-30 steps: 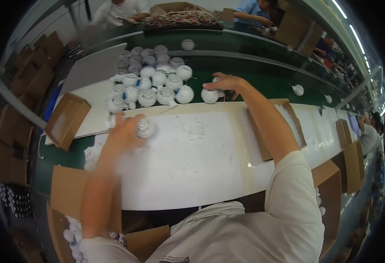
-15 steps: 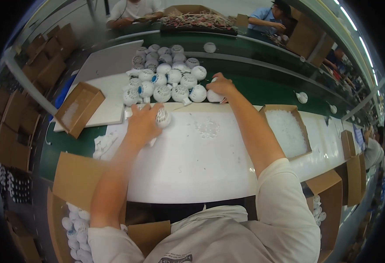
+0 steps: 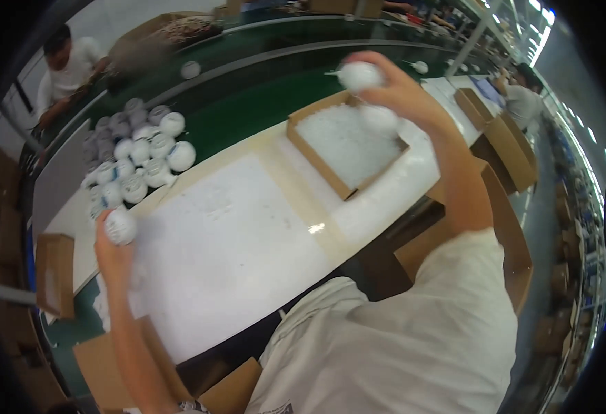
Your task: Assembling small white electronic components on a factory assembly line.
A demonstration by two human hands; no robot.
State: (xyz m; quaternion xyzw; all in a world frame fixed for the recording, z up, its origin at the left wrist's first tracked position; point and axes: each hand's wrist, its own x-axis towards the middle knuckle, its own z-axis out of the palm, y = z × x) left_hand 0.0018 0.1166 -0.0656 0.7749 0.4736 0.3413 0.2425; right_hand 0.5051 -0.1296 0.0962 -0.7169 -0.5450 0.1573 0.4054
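Observation:
My left hand (image 3: 112,250) is closed around a white ball-shaped piece (image 3: 121,226) with a slotted pattern, at the left end of the white work surface (image 3: 234,241). Just beyond it lies a cluster of similar white balls (image 3: 135,186), a few with blue parts. Out to the right, my right hand (image 3: 401,86) grips another white ball-shaped piece (image 3: 360,76) above a shallow cardboard tray (image 3: 321,168) of whitish translucent material. A second white ball (image 3: 379,119), blurred, shows under that hand; whether the fingers hold it I cannot tell.
Behind the work surface runs a green conveyor (image 3: 247,103) carrying a few white pieces. An open brown box (image 3: 56,276) stands at the left, and cardboard cartons (image 3: 503,228) sit at the right. Other people work across the belt and farther right.
The view has swung right. My right hand has moved from the cluster to above the tray with a white ball. The left hand still holds its ball, near the cluster.

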